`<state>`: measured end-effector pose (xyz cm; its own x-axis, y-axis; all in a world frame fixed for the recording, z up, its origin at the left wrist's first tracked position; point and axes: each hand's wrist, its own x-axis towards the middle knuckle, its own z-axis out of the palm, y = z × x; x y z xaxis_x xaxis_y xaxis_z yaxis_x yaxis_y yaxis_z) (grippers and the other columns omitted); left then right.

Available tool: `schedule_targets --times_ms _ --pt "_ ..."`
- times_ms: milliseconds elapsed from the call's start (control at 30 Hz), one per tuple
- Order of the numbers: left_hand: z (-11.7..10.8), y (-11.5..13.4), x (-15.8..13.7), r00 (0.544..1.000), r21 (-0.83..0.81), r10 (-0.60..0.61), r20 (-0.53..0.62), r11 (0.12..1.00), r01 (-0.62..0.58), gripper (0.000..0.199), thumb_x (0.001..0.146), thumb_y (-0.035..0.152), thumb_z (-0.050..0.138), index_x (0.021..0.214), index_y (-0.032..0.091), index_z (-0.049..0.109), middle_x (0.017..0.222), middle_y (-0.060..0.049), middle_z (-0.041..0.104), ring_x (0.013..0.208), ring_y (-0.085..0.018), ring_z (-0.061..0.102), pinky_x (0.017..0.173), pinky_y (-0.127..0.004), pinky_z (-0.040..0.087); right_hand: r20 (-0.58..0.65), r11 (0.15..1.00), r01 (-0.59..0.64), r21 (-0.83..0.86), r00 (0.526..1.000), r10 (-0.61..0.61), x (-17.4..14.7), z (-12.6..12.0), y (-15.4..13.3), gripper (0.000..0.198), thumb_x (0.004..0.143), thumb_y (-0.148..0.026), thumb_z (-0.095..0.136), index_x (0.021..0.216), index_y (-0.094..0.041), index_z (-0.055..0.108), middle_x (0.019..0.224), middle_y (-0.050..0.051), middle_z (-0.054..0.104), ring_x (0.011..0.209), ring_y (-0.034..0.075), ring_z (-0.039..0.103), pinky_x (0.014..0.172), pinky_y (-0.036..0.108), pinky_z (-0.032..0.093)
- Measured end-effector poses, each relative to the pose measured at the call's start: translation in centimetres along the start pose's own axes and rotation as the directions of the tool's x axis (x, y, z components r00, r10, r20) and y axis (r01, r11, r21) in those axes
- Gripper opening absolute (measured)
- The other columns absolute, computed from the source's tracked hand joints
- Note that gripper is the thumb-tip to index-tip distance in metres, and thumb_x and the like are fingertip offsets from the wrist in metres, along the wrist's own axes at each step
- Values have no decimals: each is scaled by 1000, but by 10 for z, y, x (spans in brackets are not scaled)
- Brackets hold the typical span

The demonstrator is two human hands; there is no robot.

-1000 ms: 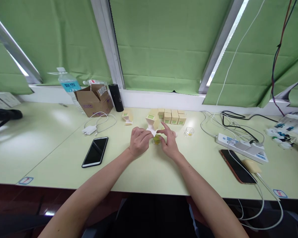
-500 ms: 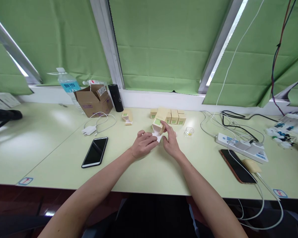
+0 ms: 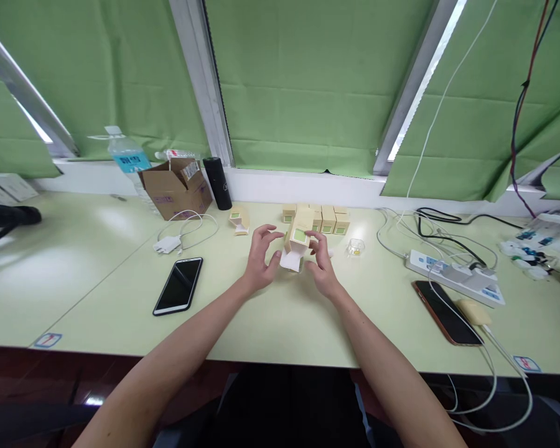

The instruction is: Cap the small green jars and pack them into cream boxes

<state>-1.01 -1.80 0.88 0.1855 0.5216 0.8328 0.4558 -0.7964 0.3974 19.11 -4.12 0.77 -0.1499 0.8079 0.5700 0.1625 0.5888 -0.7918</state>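
Note:
A small cream cardboard box [image 3: 301, 223] with a green label tilts at mid-table, its near end open and a white inner flap [image 3: 291, 260] folded out toward me. My right hand [image 3: 323, 264] has bent fingers against the box's right side. On the left, my left hand [image 3: 261, 258] has thumb and fingers spread, fingertips close to the box; whether they touch it I cannot tell. Several similar small boxes [image 3: 327, 219] line up behind. A small clear plastic case [image 3: 355, 247] with something yellow inside lies to the right.
Another open cream box [image 3: 239, 221] lies left of my hands. Around it are a phone [image 3: 178, 286], a white charger [image 3: 167, 244], a brown carton [image 3: 180, 191] and a black cylinder [image 3: 218, 183]. Rightward are a power strip [image 3: 455, 278], loose cables and another phone [image 3: 445, 312].
My left hand has come off the white flap, moved slightly left and spread its fingers. The flap now shows fully. My right fingers have shifted from the box's label to its right side.

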Motion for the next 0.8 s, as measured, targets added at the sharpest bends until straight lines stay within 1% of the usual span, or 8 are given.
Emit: schedule_targets --times_ms 67,167,267,333,433,633,700,800 --pt "1 -3 0 999 -63 -35 36 997 37 38 101 39 50 135 23 57 141 -16 49 116 -28 58 94 -47 53 22 999 -9 45 1000 8 0 0 0 56 84 -27 50 138 -28 39 123 6 58 107 26 57 97 45 44" --pt "3 -6 -1 994 -165 -62 93 983 77 39 102 38 53 139 26 57 143 -15 44 102 -20 62 92 -43 56 58 995 -44 87 998 39 -1 2 0 49 91 -32 50 138 -29 41 119 7 60 106 26 57 91 42 47" --pt "4 -5 -2 988 -238 -71 135 966 102 37 102 37 56 137 26 59 143 -14 42 104 -20 63 90 -40 57 77 993 -62 102 996 54 -1 3 0 45 96 -39 50 138 -29 42 120 8 61 103 26 58 87 41 49" --pt "5 -3 -2 987 -259 -72 144 960 108 36 102 37 57 135 26 61 141 -14 43 106 -20 63 90 -39 58 84 994 -58 94 995 50 -1 3 0 44 98 -44 50 138 -29 43 122 8 62 103 26 59 88 41 49" --pt "7 -2 -2 989 -278 -84 125 954 116 34 102 35 57 134 25 61 138 -13 45 96 -17 63 89 -39 59 92 995 -56 80 995 48 0 3 0 45 99 -49 50 139 -28 43 123 8 62 104 26 60 90 41 50" --pt "12 0 -5 992 -270 -93 91 956 114 32 103 32 57 133 26 62 134 -11 47 81 -11 59 86 -38 60 73 992 -103 70 993 98 -1 4 1 44 101 -52 52 137 -29 43 109 5 64 95 24 60 85 39 48" --pt "13 1 -6 991 -274 -89 104 955 115 33 103 31 57 135 27 62 134 -11 47 81 -11 59 86 -38 60 46 990 -126 61 991 123 -2 5 1 43 101 -53 52 135 -29 43 105 4 63 90 23 58 83 38 47" --pt "12 1 -7 983 -300 -90 160 944 135 38 103 31 56 140 29 59 136 -11 45 87 -13 61 89 -40 59 10 986 -149 71 989 149 -1 6 0 41 101 -53 53 133 -29 45 102 3 61 85 21 57 79 37 47"
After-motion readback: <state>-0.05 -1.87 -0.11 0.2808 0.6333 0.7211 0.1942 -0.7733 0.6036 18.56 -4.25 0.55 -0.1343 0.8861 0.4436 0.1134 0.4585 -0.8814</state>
